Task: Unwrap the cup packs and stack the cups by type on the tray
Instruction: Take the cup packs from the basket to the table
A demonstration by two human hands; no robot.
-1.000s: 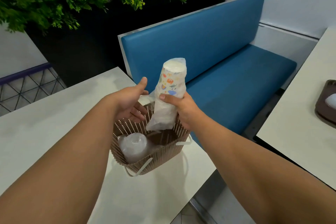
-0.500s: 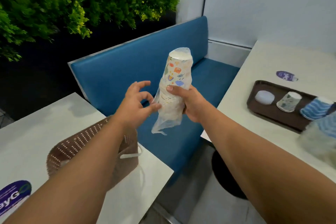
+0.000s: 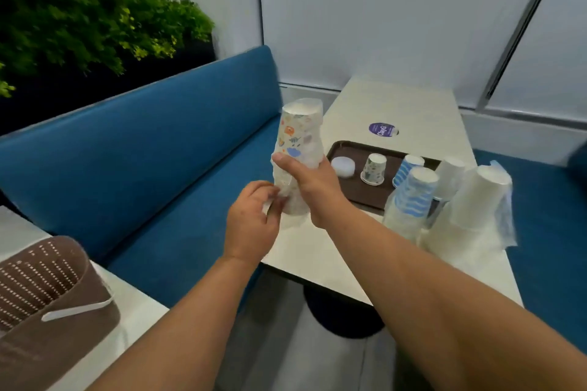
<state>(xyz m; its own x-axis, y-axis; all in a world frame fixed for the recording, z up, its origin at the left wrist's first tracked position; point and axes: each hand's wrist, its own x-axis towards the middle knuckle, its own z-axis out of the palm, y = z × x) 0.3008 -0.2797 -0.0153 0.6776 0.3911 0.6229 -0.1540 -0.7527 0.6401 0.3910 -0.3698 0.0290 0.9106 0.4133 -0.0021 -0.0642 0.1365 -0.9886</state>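
cups [image 3: 374,169] on tray [image 3: 359,192], basket [image 3: 47,295] left

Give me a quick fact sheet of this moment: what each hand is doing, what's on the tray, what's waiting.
Right hand: grips the wrapped patterned cup pack, upright
Left hand: pinches the pack's loose plastic at the bottom
Tray: brown; holds a translucent lid-like piece, one patterned cup, a blue-striped cup, all upside down
Waiting on table: blue-striped pack, white packs, still wrapped
Basket: brown, lower left, on another table
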